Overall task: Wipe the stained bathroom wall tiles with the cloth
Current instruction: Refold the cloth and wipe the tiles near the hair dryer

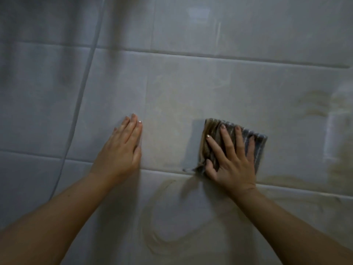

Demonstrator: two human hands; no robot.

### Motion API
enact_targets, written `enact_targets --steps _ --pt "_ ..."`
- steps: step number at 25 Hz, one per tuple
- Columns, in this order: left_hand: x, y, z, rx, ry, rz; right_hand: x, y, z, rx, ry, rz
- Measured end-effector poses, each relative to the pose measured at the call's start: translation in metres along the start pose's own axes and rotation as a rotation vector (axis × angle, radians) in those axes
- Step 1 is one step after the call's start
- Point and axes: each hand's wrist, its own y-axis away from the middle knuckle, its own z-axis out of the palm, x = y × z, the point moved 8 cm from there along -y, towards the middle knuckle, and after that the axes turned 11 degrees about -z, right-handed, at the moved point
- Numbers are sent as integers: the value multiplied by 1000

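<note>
Wall wiping, head view. The cloth (258, 148), a folded ribbed grey-blue pad, lies flat against the wall tiles (181, 88) just above a horizontal grout line (166, 170). Its left half is soiled brown. The right hand (232, 165) covers most of it, fingers straight and spread, pressing it to the tile. The thumb sits at the cloth's lower left edge, where a corner of fabric trails out along the grout.

The left hand (122, 148) rests flat on the same tile row, well apart from the cloth, fingers straight and together and holding nothing. It appears to serve as a brace.

Progress, as judged from the surface, is partial. The tile between the two hands shows only a faint tan haze, which suggests it has been passed over. A curved brown smear (152, 217) marks the tile below the cloth. Heavier brownish streaks (313, 104) lie to the right, and more run down near the right edge. These areas look left to do. The soiled face of the cloth may spread dirt unless it is refolded or rinsed.

A thin pale line (84, 92) runs down the left part of the view. Whether it is a corner joint or a cord cannot be told. Nothing blocks the stained areas.
</note>
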Motion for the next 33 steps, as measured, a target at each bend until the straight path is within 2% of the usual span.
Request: enact_targets --steps 2,3,5,7,8,10,12,14,16,18,21,23,25,27,28,29,31,33 --pt "0 0 -1 -18 -9 -12 -7 -5 -1 20 10 118" --pt "1 0 -2 -23 -12 -23 -21 -12 0 25 -11 117" --pt "4 0 -4 -35 -13 -60 -54 -25 4 -3 -96 -79" --pt "6 2 -5 -42 -4 -93 -43 -28 4 -7 -97 -239" --pt "7 3 -6 -44 4 -101 -19 -26 1 15 -67 -213" --pt "8 3 -4 -66 25 -117 34 -10 -2 41 -6 -11" --pt "10 3 -5 -69 34 -123 48 18 -7 56 8 126" --pt "13 1 -9 -65 9 -117 25 35 -8 30 4 93" --pt "13 1 -13 -76 -29 -143 8 24 -4 -3 -55 -32" --pt "21 0 -16 -70 -52 -175 31 -8 -1 -9 -46 -53" --pt "62 -6 -17 -24 -61 -101 88 -35 -3 10 -11 163" --pt "99 -13 -16 -13 -28 -33 91 -18 -4 18 -23 268" --pt "130 -16 -13 -33 -23 33 64 0 -6 -16 -37 185" --pt "154 -19 -7 -96 -44 92 58 -10 -2 -72 -42 -70" --pt "164 -22 -4 -125 -55 104 75 -25 0 -94 -30 -120" --pt "171 -26 -4 -134 -69 109 102 -41 1 -98 -37 -71" --pt "183 -33 -4 -147 -91 99 152 -51 -2 -85 -64 152" --pt "195 -35 -1 -153 -100 103 156 -22 -5 -48 -41 269"
